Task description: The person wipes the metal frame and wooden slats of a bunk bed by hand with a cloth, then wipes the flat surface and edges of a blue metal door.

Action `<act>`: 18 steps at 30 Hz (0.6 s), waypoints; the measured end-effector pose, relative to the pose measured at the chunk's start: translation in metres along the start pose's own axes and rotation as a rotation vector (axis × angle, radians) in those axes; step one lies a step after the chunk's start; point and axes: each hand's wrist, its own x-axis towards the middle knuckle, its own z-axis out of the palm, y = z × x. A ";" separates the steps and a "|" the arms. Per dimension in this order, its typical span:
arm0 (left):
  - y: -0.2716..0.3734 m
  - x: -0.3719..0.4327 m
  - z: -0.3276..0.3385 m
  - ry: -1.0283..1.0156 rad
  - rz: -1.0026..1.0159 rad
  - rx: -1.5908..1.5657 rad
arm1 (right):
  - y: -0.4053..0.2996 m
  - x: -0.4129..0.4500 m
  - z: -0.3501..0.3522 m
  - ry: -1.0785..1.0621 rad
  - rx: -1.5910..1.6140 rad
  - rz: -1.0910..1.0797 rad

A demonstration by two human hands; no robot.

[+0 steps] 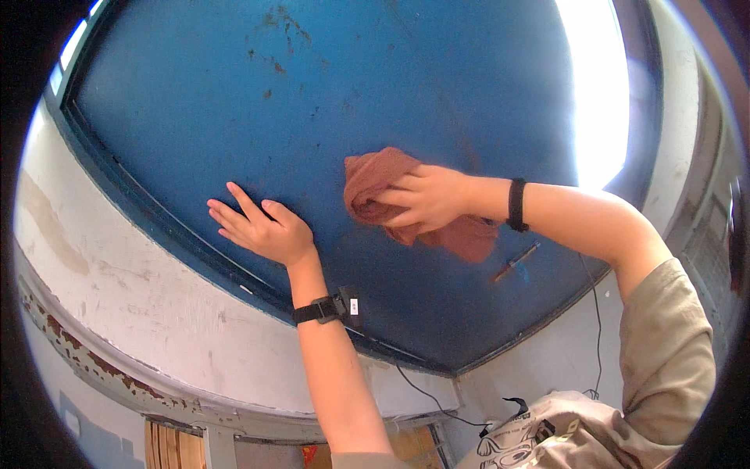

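Observation:
A crumpled reddish-brown cloth [381,170] lies against a large blue panel [410,88], which looks like a painted door. My right hand [430,196] is spread over the cloth and presses it to the panel, its fingertips partly sunk in the folds. One end of the cloth hangs out below the wrist. To the left, my left hand [261,228] rests on or just over the blue surface with its fingers apart and nothing in them. Black bands circle both wrists. Dark scuffs and brownish stains [281,41] mark the panel's far part.
A thin bolt or handle-like piece [515,262] sits on the panel near my right forearm. Dark blue framing and a scuffed whitish wall [146,281] border the left side. Strong light enters through a gap [597,94] at right. Thin black cables [433,398] run near my shirt.

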 end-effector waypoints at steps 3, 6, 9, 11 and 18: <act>0.004 0.001 -0.002 0.037 -0.035 -0.107 | 0.003 -0.006 -0.002 0.063 -0.029 0.031; 0.013 0.000 -0.001 0.061 -0.044 -0.173 | 0.015 -0.024 -0.022 0.023 -0.078 0.048; 0.004 -0.001 -0.001 0.007 0.016 -0.029 | 0.030 -0.041 -0.037 0.015 -0.112 0.059; -0.001 0.000 -0.005 -0.002 0.024 -0.010 | 0.040 -0.045 -0.047 0.011 -0.166 0.037; 0.001 0.006 -0.016 -0.189 -0.044 0.111 | 0.110 -0.017 -0.084 -0.031 -0.106 0.257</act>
